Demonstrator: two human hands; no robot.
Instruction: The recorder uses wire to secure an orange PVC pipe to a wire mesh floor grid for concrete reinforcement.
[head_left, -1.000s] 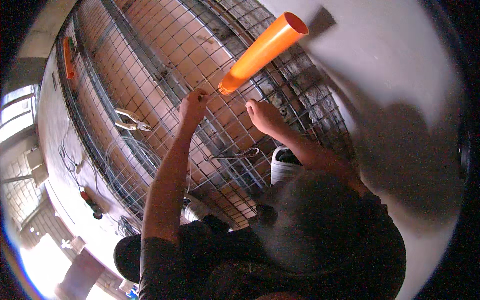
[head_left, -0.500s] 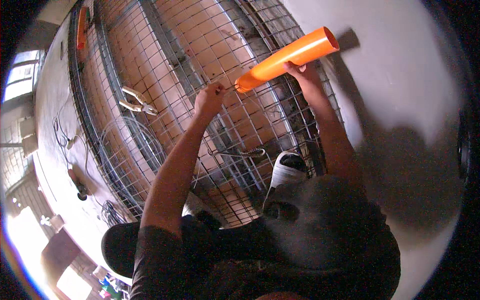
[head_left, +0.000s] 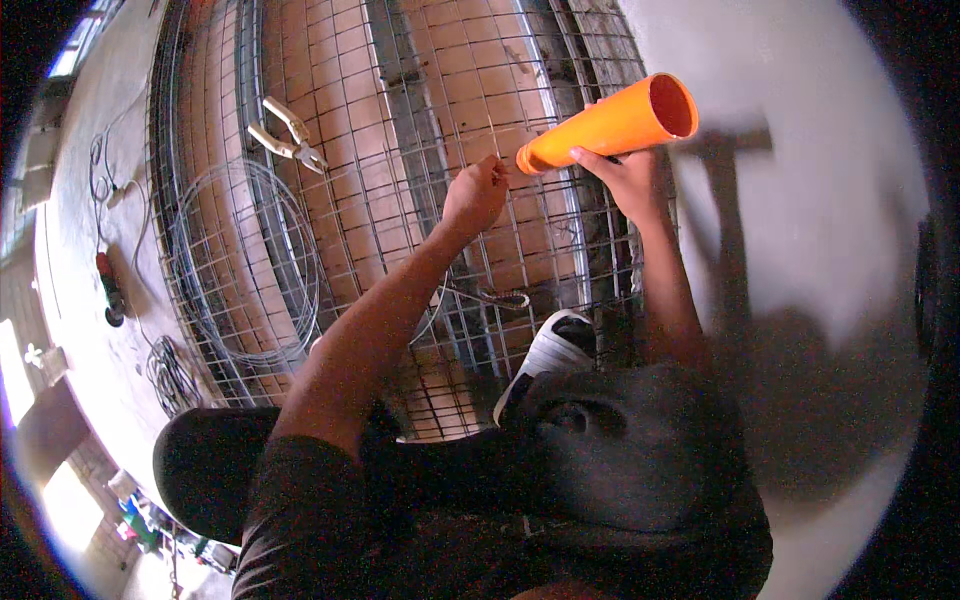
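Observation:
My right hand (head_left: 635, 187) is wrapped round an orange plastic pipe (head_left: 590, 125), its thumb along the underside. The pipe is tilted, with its wide open end up to the right and its other end low over the wire mesh (head_left: 345, 215). Just left of that lower end is my left hand (head_left: 474, 200), fingers pinched together close to the mesh. Whatever it pinches is too small to make out. Light-handled pliers (head_left: 290, 140) lie on the mesh to the left, beside a loose coil of thin wire (head_left: 178, 250).
My white-topped shoe (head_left: 555, 350) stands on the mesh. A short twisted piece (head_left: 500, 298) lies near it. On the pale floor at left are a power tool (head_left: 108, 285) and a bundled cable (head_left: 172, 375). A pale wall or slab (head_left: 830, 200) borders the mesh at right.
My view has shifted, so the mesh, pliers and coil sit differently in it. The pipe's wide end now faces more toward me. Both hands keep their closed grips.

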